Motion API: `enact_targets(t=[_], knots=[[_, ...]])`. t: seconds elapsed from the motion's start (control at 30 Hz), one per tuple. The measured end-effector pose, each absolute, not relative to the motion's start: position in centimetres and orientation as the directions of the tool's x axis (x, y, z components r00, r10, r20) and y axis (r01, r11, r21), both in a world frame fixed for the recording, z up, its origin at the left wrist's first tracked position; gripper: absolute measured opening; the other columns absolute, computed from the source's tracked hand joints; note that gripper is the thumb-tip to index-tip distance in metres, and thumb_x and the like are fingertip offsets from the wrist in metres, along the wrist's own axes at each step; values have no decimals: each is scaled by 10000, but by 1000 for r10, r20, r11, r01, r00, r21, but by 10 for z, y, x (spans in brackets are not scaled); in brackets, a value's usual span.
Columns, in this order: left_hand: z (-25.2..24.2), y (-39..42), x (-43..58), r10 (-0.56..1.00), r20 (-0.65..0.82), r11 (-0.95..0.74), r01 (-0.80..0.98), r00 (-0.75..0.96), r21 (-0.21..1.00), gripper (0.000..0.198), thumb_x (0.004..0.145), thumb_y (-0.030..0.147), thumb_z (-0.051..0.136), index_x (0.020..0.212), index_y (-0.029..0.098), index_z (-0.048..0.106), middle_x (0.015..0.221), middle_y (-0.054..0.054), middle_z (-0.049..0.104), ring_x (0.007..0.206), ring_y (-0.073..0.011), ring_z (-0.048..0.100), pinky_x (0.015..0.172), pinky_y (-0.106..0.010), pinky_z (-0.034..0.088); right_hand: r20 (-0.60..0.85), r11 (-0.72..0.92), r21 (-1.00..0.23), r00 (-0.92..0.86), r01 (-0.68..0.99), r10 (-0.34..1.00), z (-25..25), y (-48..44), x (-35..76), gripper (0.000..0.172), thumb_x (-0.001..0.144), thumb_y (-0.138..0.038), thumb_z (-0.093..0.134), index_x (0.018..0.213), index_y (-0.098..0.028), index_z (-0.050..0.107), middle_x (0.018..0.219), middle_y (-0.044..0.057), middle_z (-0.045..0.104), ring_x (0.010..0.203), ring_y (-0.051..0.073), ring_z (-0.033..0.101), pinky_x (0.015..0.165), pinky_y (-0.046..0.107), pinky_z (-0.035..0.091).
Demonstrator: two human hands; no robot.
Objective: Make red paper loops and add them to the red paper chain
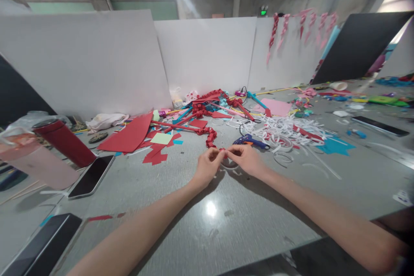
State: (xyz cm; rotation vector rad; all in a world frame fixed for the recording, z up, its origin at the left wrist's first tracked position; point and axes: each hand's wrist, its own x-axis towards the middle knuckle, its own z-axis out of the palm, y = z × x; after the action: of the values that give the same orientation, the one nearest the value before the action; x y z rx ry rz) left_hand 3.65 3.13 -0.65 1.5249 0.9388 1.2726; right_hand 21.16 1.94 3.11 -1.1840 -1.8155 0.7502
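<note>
Above the middle of the table, my left hand (pixel 208 166) and my right hand (pixel 248 160) meet fingertip to fingertip. Both pinch a small piece of red paper (pixel 224 153), mostly hidden by the fingers. Just beyond my left hand lies a curled red paper chain (pixel 211 137); whether it joins the pinched piece I cannot tell. Under the fingers shows part of a pale curved strip (pixel 230 165) on the table. A blue glue gun (pixel 251 140) with an orange part rests just past my right hand.
White paper shreds (pixel 284 129) are heaped at the right. Red sheets (pixel 129 133), red-wrapped sticks and scraps spread across the back. Phones (pixel 92 177), a red flask (pixel 66 142) and a pink bottle (pixel 39 159) stand or lie at left. White panels (pixel 207 56) border the far side.
</note>
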Motion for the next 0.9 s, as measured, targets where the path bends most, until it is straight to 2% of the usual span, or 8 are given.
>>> enact_targets(t=[0.07,0.17,0.33,0.43,0.53,0.7,0.77,0.9], knots=[[-8,31,36,935,307,-316,23,175,949,392,847,541,709,801,160,633,649,14,600,485,-81,499,474,-203,379,308,378,-813,-223,444,925,30,20,212,340,899,-463,605,877,-170,777,839,53,765,763,208,661,698,297,487],[-13,35,35,946,286,-292,16,149,956,397,854,539,702,773,155,643,602,18,583,461,-81,483,469,-209,375,319,376,-811,-199,448,927,30,22,214,344,898,-466,602,845,-169,767,822,53,761,747,205,654,690,299,483],[-15,45,32,976,205,-199,-82,70,977,390,848,526,691,846,136,678,751,-49,680,472,-95,548,446,-230,447,348,371,-817,-137,441,928,33,25,218,335,888,-466,610,827,-169,753,811,49,753,744,204,650,699,305,484],[-12,45,32,980,184,-173,-140,72,975,414,837,543,692,865,131,675,778,-60,686,479,-104,571,439,-242,479,354,377,-816,-138,437,925,33,25,218,342,890,-472,605,830,-168,751,808,49,751,750,206,652,703,307,485],[-9,41,33,972,194,-176,-140,129,974,427,847,557,688,855,131,669,727,-46,673,467,-102,570,438,-231,470,353,380,-811,-146,445,924,32,25,217,350,892,-476,605,838,-166,758,815,52,756,755,210,657,704,308,490],[-6,34,34,968,199,-187,-94,150,978,532,912,632,575,703,145,617,593,-19,601,435,-93,534,427,-213,422,349,384,-804,-163,453,923,30,25,215,356,897,-473,598,844,-165,767,818,57,764,759,218,665,701,314,496],[-5,34,35,968,207,-194,-97,143,976,536,910,649,564,724,151,627,621,-18,608,450,-96,543,435,-216,427,343,381,-806,-167,453,924,30,25,215,363,897,-480,594,845,-167,769,832,60,768,766,221,666,703,319,498],[-6,36,35,954,257,-248,-75,152,966,457,865,611,655,831,156,674,698,-15,636,472,-88,537,451,-215,417,324,367,-818,-171,443,930,31,23,214,376,895,-497,595,848,-168,770,840,64,768,771,224,670,709,324,500]])
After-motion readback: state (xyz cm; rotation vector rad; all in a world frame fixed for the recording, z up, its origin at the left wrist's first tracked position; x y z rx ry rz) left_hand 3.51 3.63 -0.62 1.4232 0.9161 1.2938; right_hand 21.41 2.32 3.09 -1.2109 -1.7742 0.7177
